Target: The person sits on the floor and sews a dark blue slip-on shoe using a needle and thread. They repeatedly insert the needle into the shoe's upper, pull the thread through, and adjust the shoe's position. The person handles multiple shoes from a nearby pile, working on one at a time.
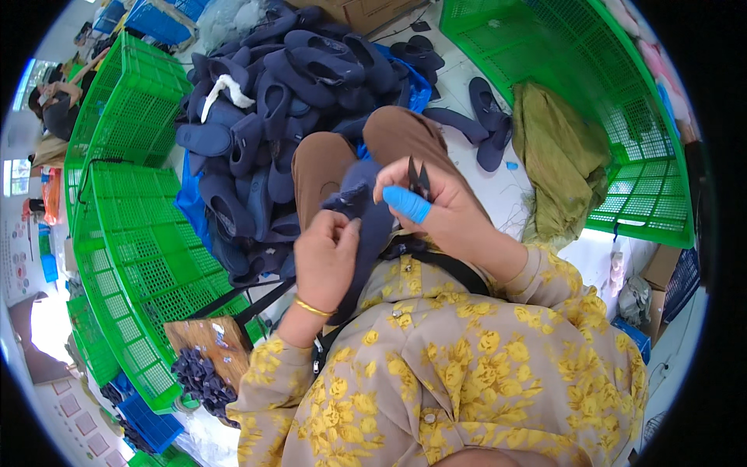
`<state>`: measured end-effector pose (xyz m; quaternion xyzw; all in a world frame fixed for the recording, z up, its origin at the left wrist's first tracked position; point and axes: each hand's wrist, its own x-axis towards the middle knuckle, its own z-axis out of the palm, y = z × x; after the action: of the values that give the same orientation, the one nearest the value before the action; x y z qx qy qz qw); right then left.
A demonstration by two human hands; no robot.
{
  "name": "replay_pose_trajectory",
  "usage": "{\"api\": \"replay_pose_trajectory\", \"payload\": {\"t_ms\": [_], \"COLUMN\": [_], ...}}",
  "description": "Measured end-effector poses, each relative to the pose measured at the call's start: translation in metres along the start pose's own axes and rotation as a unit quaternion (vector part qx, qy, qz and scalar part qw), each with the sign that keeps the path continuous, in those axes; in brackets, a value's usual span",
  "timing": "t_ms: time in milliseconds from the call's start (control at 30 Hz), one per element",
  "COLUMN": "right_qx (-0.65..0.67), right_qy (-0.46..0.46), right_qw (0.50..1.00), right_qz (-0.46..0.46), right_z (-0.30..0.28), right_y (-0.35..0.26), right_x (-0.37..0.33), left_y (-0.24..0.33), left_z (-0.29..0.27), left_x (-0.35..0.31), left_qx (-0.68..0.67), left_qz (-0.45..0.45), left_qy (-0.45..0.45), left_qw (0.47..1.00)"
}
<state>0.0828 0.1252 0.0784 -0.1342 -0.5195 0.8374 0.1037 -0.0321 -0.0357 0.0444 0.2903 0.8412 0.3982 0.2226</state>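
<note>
My left hand pinches the lower part of a dark navy fabric slipper piece held over my lap. My right hand grips the same piece near its top and also holds small black thread snips, blades pointing up. A blue finger cot covers one right-hand finger. A gold bangle circles my left wrist. Both forearms wear a beige sleeve with yellow flowers.
A big heap of navy slippers lies ahead on blue sheeting. Green plastic crates stand at left, and a larger green crate with an olive cloth at right. A wooden block with dark scraps sits at lower left.
</note>
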Motion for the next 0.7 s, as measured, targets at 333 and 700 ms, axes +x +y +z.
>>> {"api": "replay_pose_trajectory", "payload": {"t_ms": [333, 700], "right_qx": [-0.046, -0.091], "right_qy": [0.039, 0.072], "right_qw": [0.993, 0.988], "right_qz": [0.099, 0.102], "right_z": [-0.029, -0.045], "right_y": [0.047, 0.040], "right_x": [-0.042, -0.058], "left_y": [0.033, -0.001], "left_z": [-0.008, 0.007], "left_x": [0.039, 0.057], "left_qx": [-0.093, -0.258], "left_qz": [-0.091, -0.079], "left_qy": [-0.111, -0.118], "left_qw": [0.985, 0.956]}}
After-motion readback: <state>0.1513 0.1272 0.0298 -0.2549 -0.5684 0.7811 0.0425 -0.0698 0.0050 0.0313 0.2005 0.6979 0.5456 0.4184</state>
